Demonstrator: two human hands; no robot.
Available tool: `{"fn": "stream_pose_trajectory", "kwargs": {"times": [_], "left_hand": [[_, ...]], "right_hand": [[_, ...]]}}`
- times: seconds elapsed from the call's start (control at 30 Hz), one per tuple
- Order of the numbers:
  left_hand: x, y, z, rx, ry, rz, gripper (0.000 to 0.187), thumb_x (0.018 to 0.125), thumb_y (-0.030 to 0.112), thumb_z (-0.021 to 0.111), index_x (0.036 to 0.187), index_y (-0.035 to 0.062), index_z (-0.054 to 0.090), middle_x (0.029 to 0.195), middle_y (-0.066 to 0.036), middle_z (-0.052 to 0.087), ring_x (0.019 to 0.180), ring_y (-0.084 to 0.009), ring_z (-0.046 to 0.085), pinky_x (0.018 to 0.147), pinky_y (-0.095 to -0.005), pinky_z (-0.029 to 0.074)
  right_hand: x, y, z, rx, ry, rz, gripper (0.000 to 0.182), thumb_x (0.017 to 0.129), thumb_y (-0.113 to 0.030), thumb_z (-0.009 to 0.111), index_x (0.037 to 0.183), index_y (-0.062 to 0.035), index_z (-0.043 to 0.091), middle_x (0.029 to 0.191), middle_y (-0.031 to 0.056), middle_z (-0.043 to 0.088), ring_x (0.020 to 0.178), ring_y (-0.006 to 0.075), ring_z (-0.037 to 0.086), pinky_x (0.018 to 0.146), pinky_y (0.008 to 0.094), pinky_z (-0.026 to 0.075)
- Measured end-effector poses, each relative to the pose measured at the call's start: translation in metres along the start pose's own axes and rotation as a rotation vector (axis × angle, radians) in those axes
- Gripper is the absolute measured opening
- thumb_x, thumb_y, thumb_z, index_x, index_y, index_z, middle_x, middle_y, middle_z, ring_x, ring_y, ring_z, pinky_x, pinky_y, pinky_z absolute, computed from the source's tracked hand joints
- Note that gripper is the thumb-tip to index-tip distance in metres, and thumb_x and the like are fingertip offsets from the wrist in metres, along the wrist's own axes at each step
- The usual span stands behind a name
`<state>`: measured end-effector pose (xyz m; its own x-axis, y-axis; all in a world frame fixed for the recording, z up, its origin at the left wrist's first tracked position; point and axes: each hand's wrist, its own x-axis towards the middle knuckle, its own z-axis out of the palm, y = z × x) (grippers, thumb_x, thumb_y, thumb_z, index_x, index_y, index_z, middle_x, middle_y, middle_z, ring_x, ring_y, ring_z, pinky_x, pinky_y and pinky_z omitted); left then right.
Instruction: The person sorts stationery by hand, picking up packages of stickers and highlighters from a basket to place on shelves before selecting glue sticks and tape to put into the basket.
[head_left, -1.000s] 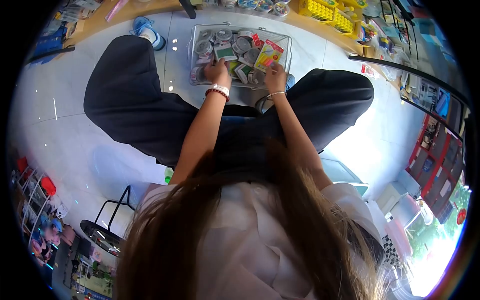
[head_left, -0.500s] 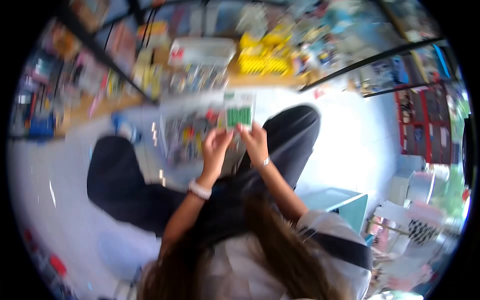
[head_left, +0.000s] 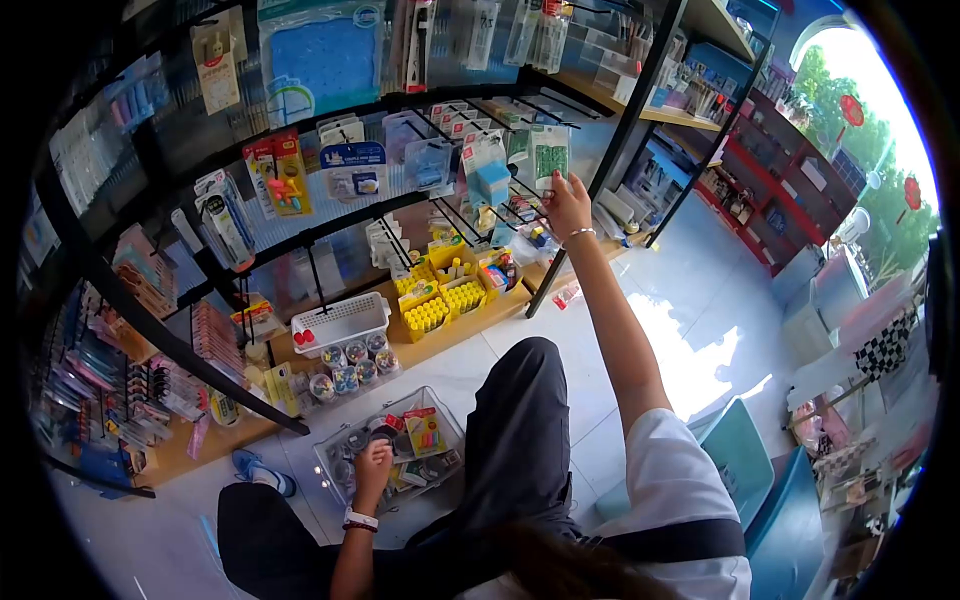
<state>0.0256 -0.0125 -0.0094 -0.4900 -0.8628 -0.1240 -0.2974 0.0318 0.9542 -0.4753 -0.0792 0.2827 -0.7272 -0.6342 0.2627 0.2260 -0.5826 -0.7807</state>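
Note:
My right hand [head_left: 568, 207] is raised to the display rack, its fingers pinching the lower edge of a small flat packet with a green patterned front [head_left: 550, 157]. That packet is upright at the end of a rack hook [head_left: 553, 120], beside other hanging packets [head_left: 484, 150] and a light-blue block-shaped item [head_left: 490, 184]. Low down, my left hand [head_left: 374, 466] hangs over a clear plastic bin [head_left: 330, 478], fingers curled, close to a dark round item [head_left: 383, 434]. What it holds, if anything, I cannot make out. A yellow-and-red card pack [head_left: 425, 432] lies in the bin.
Yellow boxes of yellow-capped items [head_left: 463, 297], a white basket [head_left: 345, 322] and several round tubs [head_left: 344, 379] stand on the low shelf. A black rack post [head_left: 610, 160] rises by my right hand. Teal bins [head_left: 745, 450] stand at my right side.
Both hands were together on the green packet over my lap. My right hand has carried it up and forward to the rack; my left has dropped to the bin. The view has tilted up.

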Motion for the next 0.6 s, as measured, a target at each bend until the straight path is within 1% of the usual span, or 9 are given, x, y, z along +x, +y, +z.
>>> {"fn": "stream_pose_trajectory", "kwargs": {"times": [0.03, 0.07, 0.13, 0.17, 0.2, 0.27, 0.4, 0.47, 0.6], "left_hand": [[-0.008, -0.012, -0.008, 0.067, 0.078, -0.072, 0.023, 0.079, 0.011, 0.06, 0.099, -0.0002, 0.058, 0.09, -0.014, 0.063, 0.088, -0.0207, 0.061, 0.077, -0.0299, 0.049], [-0.015, -0.032, -0.017, 0.072, 0.076, -0.074, 0.023, 0.079, 0.011, 0.06, 0.099, -0.0002, 0.058, 0.09, -0.014, 0.063, 0.088, -0.0207, 0.061, 0.077, -0.0299, 0.049], [-0.023, -0.062, -0.029, 0.469, 0.216, 0.038, 0.019, 0.076, 0.008, 0.059, 0.093, -0.0008, 0.058, 0.09, -0.014, 0.062, 0.078, -0.025, 0.061, 0.071, -0.0329, 0.049], [-0.03, -0.065, -0.034, 0.548, 0.197, 0.005, 0.021, 0.073, 0.005, 0.059, 0.093, 0.0003, 0.057, 0.092, -0.015, 0.06, 0.087, -0.0313, 0.057, 0.079, -0.0383, 0.046], [-0.033, -0.067, -0.036, 0.553, 0.195, 0.005, 0.021, 0.073, 0.005, 0.059, 0.093, 0.0003, 0.057, 0.092, -0.015, 0.06, 0.087, -0.0313, 0.057, 0.079, -0.0383, 0.046], [-0.042, -0.072, -0.039, 0.83, 0.282, 0.006, 0.027, 0.073, 0.005, 0.061, 0.099, -0.0006, 0.056, 0.1, -0.017, 0.057, 0.099, -0.034, 0.051, 0.087, -0.04, 0.041], [-0.05, -0.08, -0.043, 0.898, 0.311, -0.03, 0.033, 0.068, 0.005, 0.065, 0.099, -0.0012, 0.055, 0.101, -0.018, 0.055, 0.102, -0.035, 0.047, 0.091, -0.0403, 0.038], [-0.053, -0.105, -0.044, 1.029, 0.244, -0.114, 0.035, 0.064, 0.008, 0.066, 0.097, -0.0007, 0.055, 0.098, -0.018, 0.054, 0.1, -0.0355, 0.048, 0.088, -0.0408, 0.041], [-0.059, -0.14, -0.039, 1.044, 0.224, -0.235, 0.037, 0.064, 0.011, 0.068, 0.096, -0.0001, 0.054, 0.1, -0.018, 0.053, 0.101, -0.0358, 0.048, 0.085, -0.0425, 0.043]], "right_hand": [[0.011, 0.002, -0.004, 0.012, 0.066, 0.017, 0.02, 0.085, -0.011, 0.059, 0.101, -0.0061, 0.048, 0.074, 0.0031, 0.054, 0.058, 0.0118, 0.049, 0.051, 0.0245, 0.041], [0.019, 0.005, -0.011, 0.016, 0.071, 0.019, 0.02, 0.085, -0.011, 0.059, 0.101, -0.0061, 0.048, 0.074, 0.0031, 0.054, 0.058, 0.0118, 0.049, 0.051, 0.0245, 0.041], [0.033, 0.018, -0.029, -0.003, 0.056, 0.091, 0.019, 0.085, -0.012, 0.059, 0.1, -0.0071, 0.048, 0.074, 0.0028, 0.054, 0.058, 0.0123, 0.048, 0.051, 0.0254, 0.04], [0.039, 0.026, -0.038, 0.023, 0.062, 0.125, 0.019, 0.085, -0.011, 0.058, 0.1, -0.0074, 0.048, 0.073, 0.0026, 0.053, 0.058, 0.0123, 0.047, 0.051, 0.0255, 0.039], [0.041, 0.026, -0.038, 0.027, 0.065, 0.126, 0.019, 0.085, -0.011, 0.058, 0.1, -0.0074, 0.048, 0.073, 0.0026, 0.053, 0.058, 0.0123, 0.047, 0.051, 0.0255, 0.039], [0.047, 0.025, -0.04, 0.02, 0.072, 0.075, 0.02, 0.085, -0.012, 0.058, 0.101, -0.007, 0.047, 0.073, 0.0029, 0.053, 0.059, 0.0123, 0.047, 0.052, 0.0258, 0.04], [0.065, 0.014, -0.029, -0.042, 0.065, 0.025, 0.019, 0.085, -0.012, 0.058, 0.101, -0.0066, 0.048, 0.073, 0.0036, 0.053, 0.058, 0.0125, 0.047, 0.053, 0.0265, 0.041], [0.077, 0.013, -0.028, -0.045, 0.079, 0.057, 0.014, 0.086, -0.013, 0.057, 0.097, -0.0059, 0.05, 0.073, 0.0038, 0.053, 0.059, 0.0128, 0.047, 0.053, 0.0266, 0.041], [0.088, 0.019, -0.034, -0.063, 0.017, 0.128, 0.009, 0.088, -0.014, 0.055, 0.09, -0.0056, 0.051, 0.071, 0.002, 0.051, 0.058, 0.0119, 0.045, 0.052, 0.0259, 0.04]]}}
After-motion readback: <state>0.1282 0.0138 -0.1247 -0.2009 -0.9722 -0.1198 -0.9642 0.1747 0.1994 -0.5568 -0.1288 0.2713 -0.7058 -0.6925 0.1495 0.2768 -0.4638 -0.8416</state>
